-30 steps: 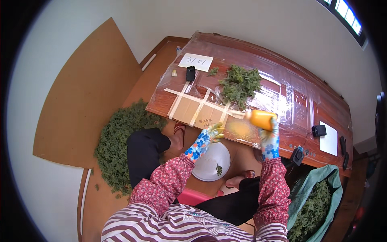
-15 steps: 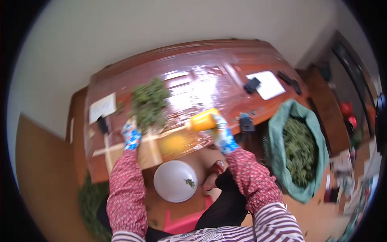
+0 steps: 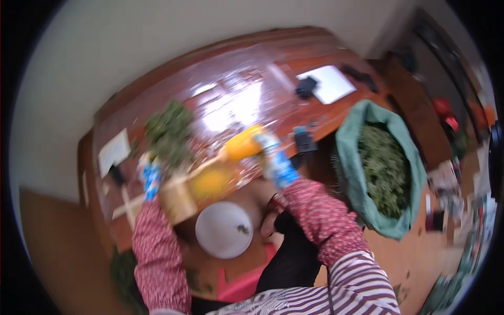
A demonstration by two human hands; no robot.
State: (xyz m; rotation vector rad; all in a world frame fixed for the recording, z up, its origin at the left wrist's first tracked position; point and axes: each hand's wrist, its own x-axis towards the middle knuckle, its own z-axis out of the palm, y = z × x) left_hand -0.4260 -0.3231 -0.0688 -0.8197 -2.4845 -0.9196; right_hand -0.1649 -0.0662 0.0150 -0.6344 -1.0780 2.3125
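My right hand [image 3: 271,152], in a blue, white and red patterned glove, grips the right end of a yellow-orange cylindrical container [image 3: 244,142], tilted above the table's front edge. My left hand [image 3: 150,176], gloved alike, is at the near left side of a heap of leafy green sprigs [image 3: 170,130]. Its fingers are smeared by motion, and I cannot make out what they hold. Beside that hand, a pale wooden block [image 3: 177,201] with thin strips sits at the table edge. A yellow patch [image 3: 211,181] shows below the container, blurred.
A white bucket [image 3: 220,231] with a small sprig stands below the table edge. On the right, a green sack [image 3: 347,137] holds many sprigs. The plastic-covered table [image 3: 210,79] carries papers [image 3: 336,86] and small black devices [image 3: 304,140]. More greenery [image 3: 125,275] lies lower left.
The view has shifted and turned, so the table sits more to the left and higher. My right hand keeps its grip on the yellow-orange container; my left hand stays by the sprigs.
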